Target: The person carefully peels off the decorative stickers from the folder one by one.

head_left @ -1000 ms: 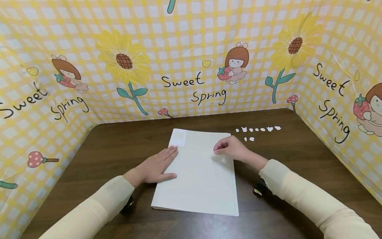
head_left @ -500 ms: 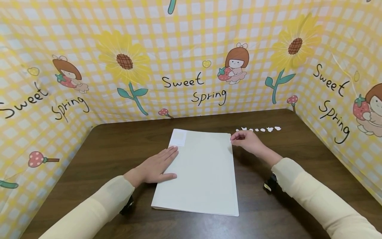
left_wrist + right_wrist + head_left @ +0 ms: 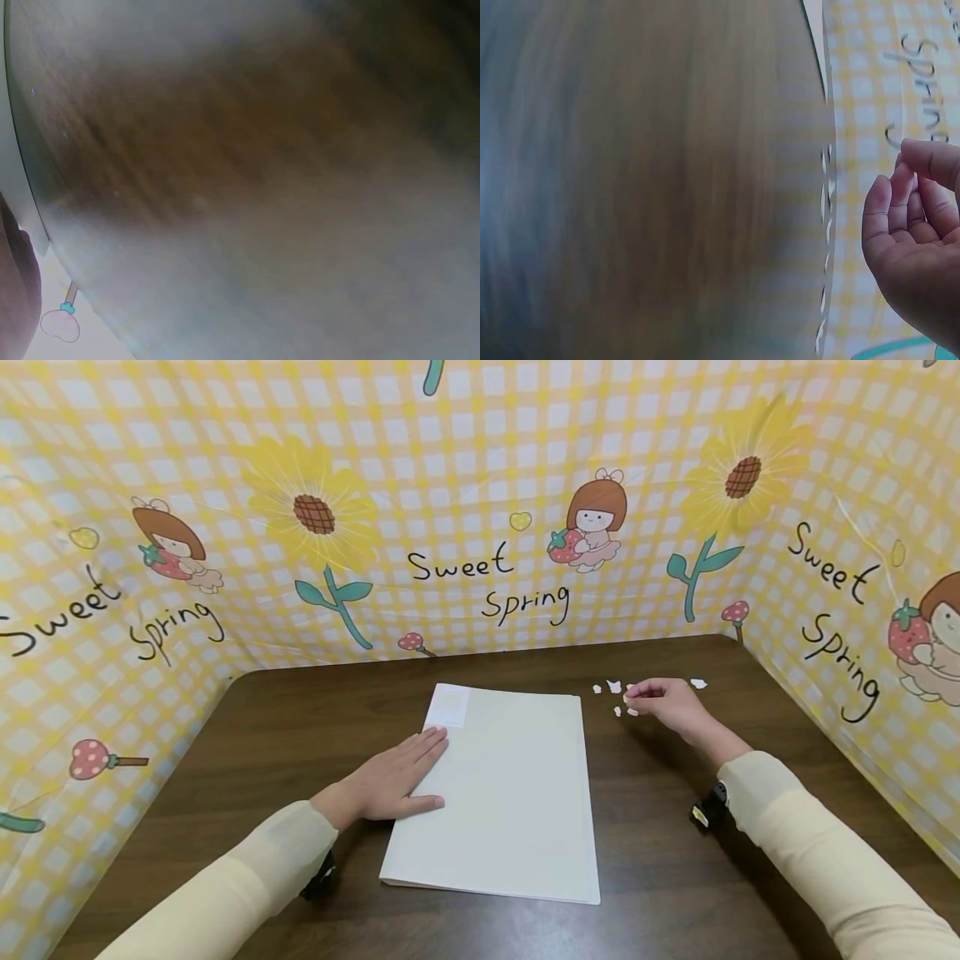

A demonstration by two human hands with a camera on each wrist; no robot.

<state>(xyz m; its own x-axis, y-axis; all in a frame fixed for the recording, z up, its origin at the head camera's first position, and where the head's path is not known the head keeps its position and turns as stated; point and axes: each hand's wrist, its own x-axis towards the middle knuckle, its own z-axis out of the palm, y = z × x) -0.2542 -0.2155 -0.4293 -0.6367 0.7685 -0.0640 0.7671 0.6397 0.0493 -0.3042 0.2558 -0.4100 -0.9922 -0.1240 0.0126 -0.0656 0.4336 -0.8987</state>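
Note:
In the head view a white folder (image 3: 502,793) lies on the dark wood table, with a pale square label (image 3: 448,706) at its upper left corner. My left hand (image 3: 393,778) rests flat on the folder's left edge, fingers straight, thumb out. Right of the folder, my right hand (image 3: 667,703) hovers over small white paper pieces (image 3: 613,687). Its thumb and index finger pinch a tiny white piece (image 3: 627,698), barely visible at the tips. The hand hides some pieces in the row. The right wrist view shows the right hand (image 3: 919,210) with curled fingers, thumb against index.
Another white piece (image 3: 698,683) lies right of the right hand. A yellow checked cloth (image 3: 465,510) with printed flowers and lettering stands behind and beside the table (image 3: 300,718). The left wrist view is mostly blurred wood.
My right hand has moved right, from above the folder's upper right part to the white pieces beside it, keeping its pinch. The left hand has stayed in place on the folder.

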